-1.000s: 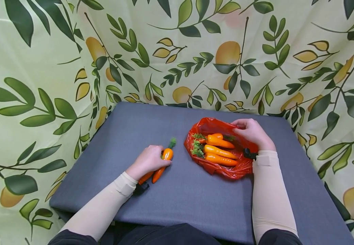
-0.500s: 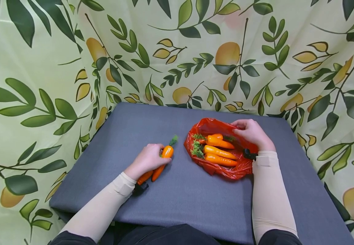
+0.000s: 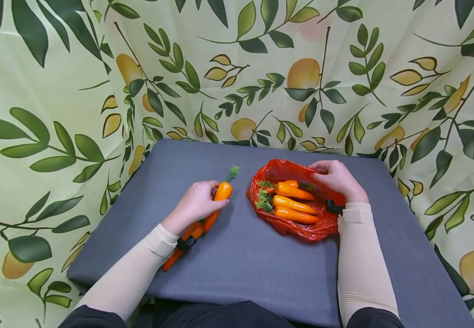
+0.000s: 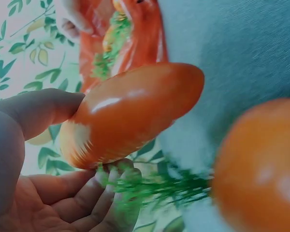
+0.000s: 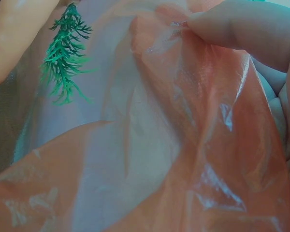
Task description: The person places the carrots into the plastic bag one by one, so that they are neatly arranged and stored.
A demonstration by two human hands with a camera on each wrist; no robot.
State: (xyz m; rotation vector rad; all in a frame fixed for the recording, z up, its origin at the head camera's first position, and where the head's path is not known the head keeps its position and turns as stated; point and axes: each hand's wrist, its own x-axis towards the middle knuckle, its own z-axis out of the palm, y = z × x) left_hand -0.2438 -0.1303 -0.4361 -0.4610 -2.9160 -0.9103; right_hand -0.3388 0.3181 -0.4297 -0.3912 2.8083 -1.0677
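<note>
In the head view my left hand (image 3: 194, 205) pinches an orange carrot (image 3: 223, 191) near its thick end, thumb on one side and fingers on the other. Its green leafy top points away from me. A second carrot (image 3: 172, 260) lies under my left wrist, partly hidden by it; the left wrist view shows this lower carrot (image 4: 261, 164) and its greens up close. My right hand (image 3: 337, 177) grips the far right rim of a red plastic bag (image 3: 311, 233), thumb inside, as the right wrist view shows. Several carrots (image 3: 294, 203) lie in the bag, mostly with greens toward the left.
The grey cloth-covered table (image 3: 253, 269) carries the bag right of its middle. A leaf-and-fruit patterned curtain (image 3: 261, 73) stands close behind the table and along both sides. Dark clothing (image 3: 237, 314) shows at the near edge.
My left hand has shifted slightly away from me with the held carrot, baring more of the second carrot beneath the wrist. The right hand and the bag have stayed in place.
</note>
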